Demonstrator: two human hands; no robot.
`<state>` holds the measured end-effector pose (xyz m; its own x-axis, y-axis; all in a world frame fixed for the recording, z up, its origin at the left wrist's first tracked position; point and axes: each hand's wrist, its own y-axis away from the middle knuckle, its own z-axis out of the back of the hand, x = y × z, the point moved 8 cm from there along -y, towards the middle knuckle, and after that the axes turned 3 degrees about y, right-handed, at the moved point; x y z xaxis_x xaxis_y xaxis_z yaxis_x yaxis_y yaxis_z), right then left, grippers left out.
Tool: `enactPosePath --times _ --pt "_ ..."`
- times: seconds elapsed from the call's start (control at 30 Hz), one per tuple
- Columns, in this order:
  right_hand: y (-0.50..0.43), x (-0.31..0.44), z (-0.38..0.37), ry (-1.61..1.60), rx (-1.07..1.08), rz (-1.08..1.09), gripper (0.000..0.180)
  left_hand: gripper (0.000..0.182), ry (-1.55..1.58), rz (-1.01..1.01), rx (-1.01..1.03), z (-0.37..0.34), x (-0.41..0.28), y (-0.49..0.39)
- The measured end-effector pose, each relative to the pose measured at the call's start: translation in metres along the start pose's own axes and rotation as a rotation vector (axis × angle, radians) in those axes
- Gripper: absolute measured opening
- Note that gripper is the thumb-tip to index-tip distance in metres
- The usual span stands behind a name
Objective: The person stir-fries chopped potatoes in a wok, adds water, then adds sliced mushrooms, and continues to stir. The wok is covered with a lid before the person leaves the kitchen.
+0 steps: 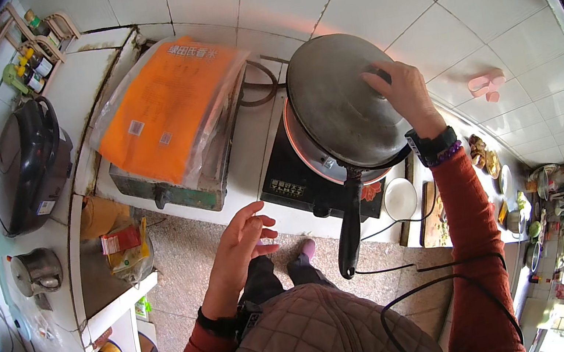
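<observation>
A large grey metal lid (343, 104) covers most of a long-handled pan; its black handle (352, 226) points toward me. My right hand (399, 89) has its fingers closed around the knob at the lid's right side. Beneath the pan is a black electric cooker (288, 180) with a glowing orange ring around its heating area. The pan's contents are hidden. My left hand (244, 249) hovers in front of the counter, holding nothing, its fingers loosely curled and apart.
An orange plastic rice bag (170, 110) lies over a gas stove (166, 187). A white bowl (399, 199) and a wooden cutting board (431, 212) stand right of the cooker. At left are a dark rice cooker (28, 162) and a metal pot (36, 271). Black cables (445, 283) cross near my right arm.
</observation>
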<state>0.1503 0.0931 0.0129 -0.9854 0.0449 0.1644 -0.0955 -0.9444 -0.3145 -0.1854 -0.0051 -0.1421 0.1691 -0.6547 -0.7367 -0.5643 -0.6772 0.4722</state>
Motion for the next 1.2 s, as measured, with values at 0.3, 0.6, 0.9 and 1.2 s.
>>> enactPosePath --times 0.3,0.6,0.9,1.2 --pt "-0.001 -0.012 -0.011 0.018 0.055 -0.027 0.042 0.047 -0.127 0.026 0.241 -0.038 0.004 -0.016" --pt "0.013 -0.002 0.014 0.085 -0.016 -0.147 0.053 0.049 -0.19 0.095 0.243 -0.04 0.039 -0.045" --pt "0.199 0.046 0.135 -0.665 0.024 -0.238 0.043 0.032 -0.693 -0.005 0.283 -0.047 0.093 -0.081" --pt "0.387 0.042 0.118 -1.076 0.171 -0.441 0.043 0.029 -0.97 0.117 0.725 -0.148 0.2 -0.028"
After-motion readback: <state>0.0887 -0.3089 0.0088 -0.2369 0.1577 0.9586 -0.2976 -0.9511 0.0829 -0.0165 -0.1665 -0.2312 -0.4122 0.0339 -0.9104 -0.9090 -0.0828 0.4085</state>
